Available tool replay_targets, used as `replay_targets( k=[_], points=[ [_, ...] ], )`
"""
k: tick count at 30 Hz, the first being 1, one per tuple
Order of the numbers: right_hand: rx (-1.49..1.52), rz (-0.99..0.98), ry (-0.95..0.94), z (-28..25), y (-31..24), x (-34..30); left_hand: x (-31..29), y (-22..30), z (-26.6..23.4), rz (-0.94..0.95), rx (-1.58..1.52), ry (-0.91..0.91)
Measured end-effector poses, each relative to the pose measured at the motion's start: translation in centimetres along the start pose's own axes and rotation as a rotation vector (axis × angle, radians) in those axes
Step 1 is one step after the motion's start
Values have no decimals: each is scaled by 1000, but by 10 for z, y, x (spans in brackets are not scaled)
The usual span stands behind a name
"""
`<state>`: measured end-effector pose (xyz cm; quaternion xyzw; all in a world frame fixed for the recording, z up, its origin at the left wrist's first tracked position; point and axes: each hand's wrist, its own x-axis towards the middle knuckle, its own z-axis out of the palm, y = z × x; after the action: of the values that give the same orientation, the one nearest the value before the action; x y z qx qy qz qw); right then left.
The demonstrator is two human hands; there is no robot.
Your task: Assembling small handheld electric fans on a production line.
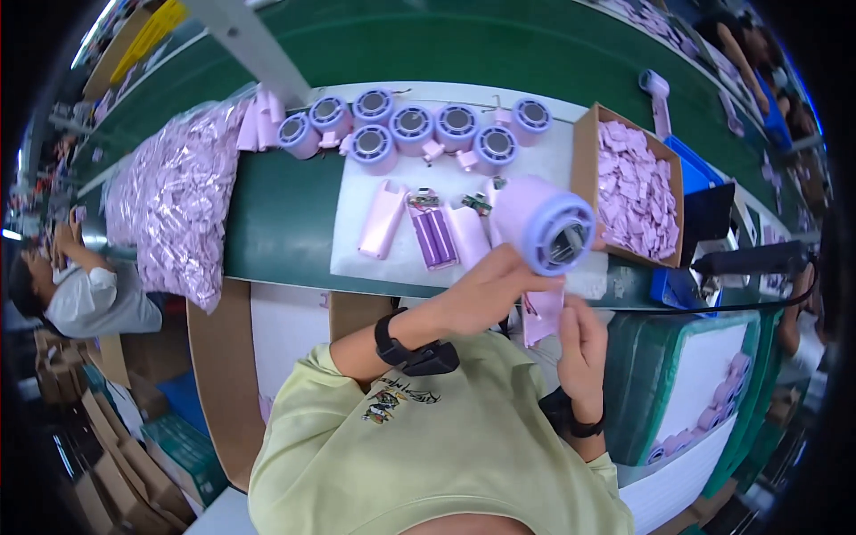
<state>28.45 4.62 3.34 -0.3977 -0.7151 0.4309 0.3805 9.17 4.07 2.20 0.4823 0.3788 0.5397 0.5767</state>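
A lilac handheld fan (539, 218) is up off the table, close to me, its round grille end tilted toward me. My left hand (486, 290) grips it below the head. Thin red wires show at its short handle part (542, 319), and the curled fingers of my right hand (581, 352) pinch that part's right edge. Behind, on a white foam sheet (357, 241), lie a lilac handle shell (382, 220), a shell with purple battery cells (434, 237) and another handle shell (469, 234). Small green circuit boards (478, 204) stick out at their upper ends.
Several fan heads (412, 125) stand along the foam's far edge. At right is a cardboard box (584, 169) of small lilac parts, with a blue bin (691, 160) and a black tool (749, 259) beyond. A bulging plastic bag (178, 196) occupies the left. Other people (89, 285) work nearby.
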Motion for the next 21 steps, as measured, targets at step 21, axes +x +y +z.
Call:
replay_targets(
  k=[21],
  points=[
    [-715, -730, -58, 80, 7, 279, -64, -17, -48, -177, 1131, 686]
  ],
)
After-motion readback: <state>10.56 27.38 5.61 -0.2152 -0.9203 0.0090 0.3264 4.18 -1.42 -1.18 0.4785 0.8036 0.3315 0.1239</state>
